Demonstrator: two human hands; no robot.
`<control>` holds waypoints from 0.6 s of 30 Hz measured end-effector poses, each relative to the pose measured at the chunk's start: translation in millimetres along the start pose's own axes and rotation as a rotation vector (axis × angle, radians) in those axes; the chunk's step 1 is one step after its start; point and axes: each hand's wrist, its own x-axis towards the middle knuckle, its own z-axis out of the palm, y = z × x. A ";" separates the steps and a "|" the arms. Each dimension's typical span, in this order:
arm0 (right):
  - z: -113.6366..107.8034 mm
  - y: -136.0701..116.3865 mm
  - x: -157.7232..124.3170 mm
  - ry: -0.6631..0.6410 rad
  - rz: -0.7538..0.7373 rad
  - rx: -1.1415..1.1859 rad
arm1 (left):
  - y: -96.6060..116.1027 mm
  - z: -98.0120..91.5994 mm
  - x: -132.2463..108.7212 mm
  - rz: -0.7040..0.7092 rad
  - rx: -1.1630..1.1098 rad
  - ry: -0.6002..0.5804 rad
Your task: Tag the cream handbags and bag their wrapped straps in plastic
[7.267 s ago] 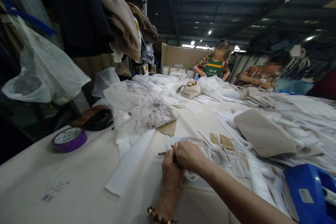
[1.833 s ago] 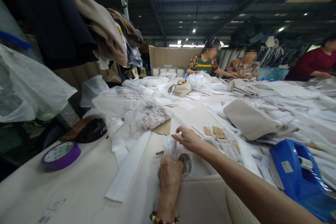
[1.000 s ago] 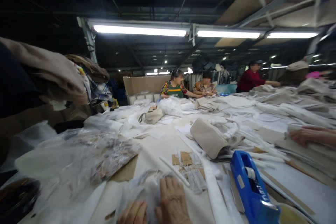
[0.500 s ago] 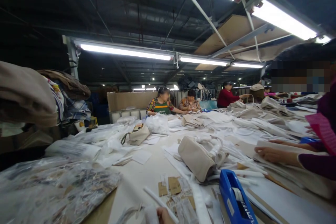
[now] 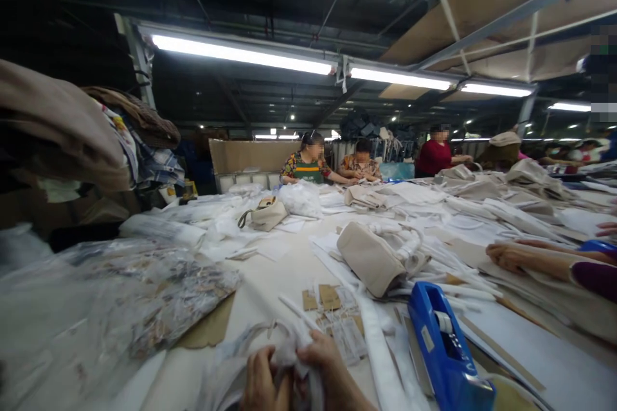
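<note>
At the bottom middle, my left hand [image 5: 264,380] has its fingers curled around a pale strap wrapped in soft white material [image 5: 285,352]. From the right, my right hand [image 5: 330,365] pinches the same wrapped strap, its thumb and fingertips close to my left fingers. The lower part of the strap runs between the hands and out of frame, and what it joins is hidden. Just beyond my right hand lie brown tags and small clear packets [image 5: 332,308]. A beige handbag with white-wrapped handles [image 5: 371,260] lies tilted farther up the table.
A blue tape dispenser [image 5: 446,347] stands to the right. Plastic-bagged goods [image 5: 168,295] cover the left side. A smaller beige bag [image 5: 270,215] sits farther back. At the right edge a co-worker's hands [image 5: 525,258] rest on beige material; other people work across the table.
The view has tipped lower, so the table sits higher in frame. Both my hands have come into view on the wrapped strap, where only one showed partly before.
</note>
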 end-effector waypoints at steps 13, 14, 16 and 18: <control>-16.3 -4.7 6.9 -0.006 -0.042 -0.208 | 8.6 -17.7 4.2 0.142 -0.029 -0.229; -16.4 -9.3 7.4 0.014 -0.066 -0.241 | 8.7 -17.1 3.5 0.185 -0.006 -0.186; -16.2 -18.3 9.2 0.027 -0.058 -0.287 | 11.9 -16.4 1.0 0.305 0.060 -0.055; -15.0 -25.8 12.5 0.002 0.002 -0.312 | 19.9 -15.4 -2.0 0.444 0.118 0.001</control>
